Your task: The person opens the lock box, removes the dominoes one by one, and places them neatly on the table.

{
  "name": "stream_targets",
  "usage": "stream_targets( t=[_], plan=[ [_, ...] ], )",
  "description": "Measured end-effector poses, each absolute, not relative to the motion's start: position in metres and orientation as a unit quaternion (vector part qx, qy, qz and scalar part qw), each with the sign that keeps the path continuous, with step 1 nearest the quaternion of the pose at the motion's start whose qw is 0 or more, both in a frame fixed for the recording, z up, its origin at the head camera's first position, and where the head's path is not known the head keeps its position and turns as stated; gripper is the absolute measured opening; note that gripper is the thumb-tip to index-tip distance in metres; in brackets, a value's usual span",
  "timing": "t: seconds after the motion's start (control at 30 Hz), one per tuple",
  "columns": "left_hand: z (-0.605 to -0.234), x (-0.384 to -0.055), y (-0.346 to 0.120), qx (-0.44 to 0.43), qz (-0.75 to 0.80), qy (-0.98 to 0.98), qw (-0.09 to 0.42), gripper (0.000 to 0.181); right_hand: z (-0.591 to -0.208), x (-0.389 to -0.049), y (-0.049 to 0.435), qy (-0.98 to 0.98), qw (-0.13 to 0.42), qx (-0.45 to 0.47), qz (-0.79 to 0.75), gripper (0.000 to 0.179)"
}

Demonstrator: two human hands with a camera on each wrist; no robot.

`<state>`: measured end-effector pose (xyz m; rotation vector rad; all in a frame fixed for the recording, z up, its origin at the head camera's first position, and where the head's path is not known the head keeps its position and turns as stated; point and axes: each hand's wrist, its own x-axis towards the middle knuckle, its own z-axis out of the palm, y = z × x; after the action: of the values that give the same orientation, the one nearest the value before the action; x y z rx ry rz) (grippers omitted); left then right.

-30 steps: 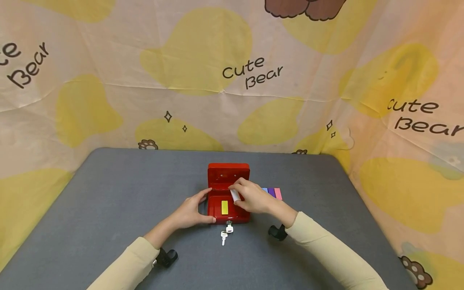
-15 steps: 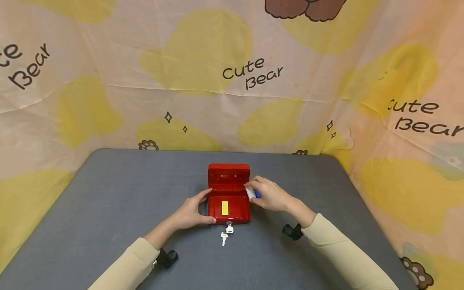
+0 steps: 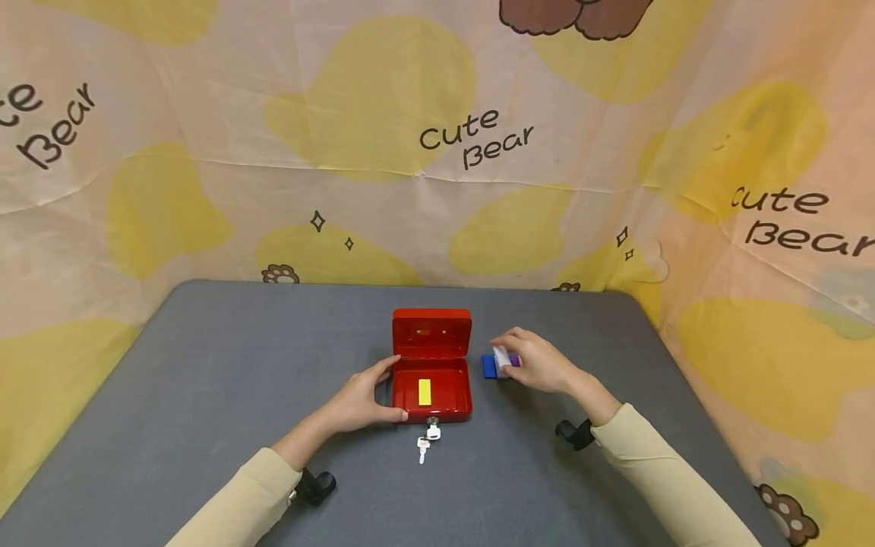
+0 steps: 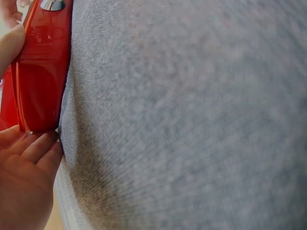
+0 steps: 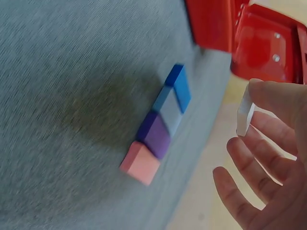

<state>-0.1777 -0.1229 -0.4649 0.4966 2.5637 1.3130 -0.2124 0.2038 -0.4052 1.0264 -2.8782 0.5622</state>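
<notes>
A red cash box (image 3: 432,415) stands with its lid raised, a yellow block (image 3: 424,392) lying flat inside. My left hand (image 3: 357,401) holds the box at its left side. In the left wrist view the fingertips (image 4: 42,143) touch the box's side, with the thumb at its front. My right hand (image 3: 540,363) pinches a white block (image 5: 245,113) between thumb and fingers. In the head view that block overlaps a row of coloured blocks right of the box: dark blue (image 5: 178,84), light blue (image 5: 169,111), purple (image 5: 154,134) and pink (image 5: 140,163). The hand hides the pink one there.
One key sits in the lock at the box's front, and a second key (image 3: 422,448) hangs from it over the grey table (image 3: 273,342). A patterned cloth (image 3: 383,228) rises behind the table and along its sides. Black straps circle both wrists.
My right hand has carried the white block rightward, out from over the box to above the coloured row. The left hand and the box have stayed put.
</notes>
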Motion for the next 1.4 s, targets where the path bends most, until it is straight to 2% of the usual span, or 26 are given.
stream_targets(
  t=[0.83,1.4],
  plan=[
    [-0.463,-0.176,-0.123,0.167,0.449,0.871,0.11,0.091,-0.436,-0.22,0.252,-0.944,0.036,0.274,0.178,0.04],
    [-0.465,-0.177,-0.124,0.165,0.45,0.871,0.111,0.092,-0.451,-0.22,0.264,-0.952,0.015,0.256,0.168,0.039]
  ],
)
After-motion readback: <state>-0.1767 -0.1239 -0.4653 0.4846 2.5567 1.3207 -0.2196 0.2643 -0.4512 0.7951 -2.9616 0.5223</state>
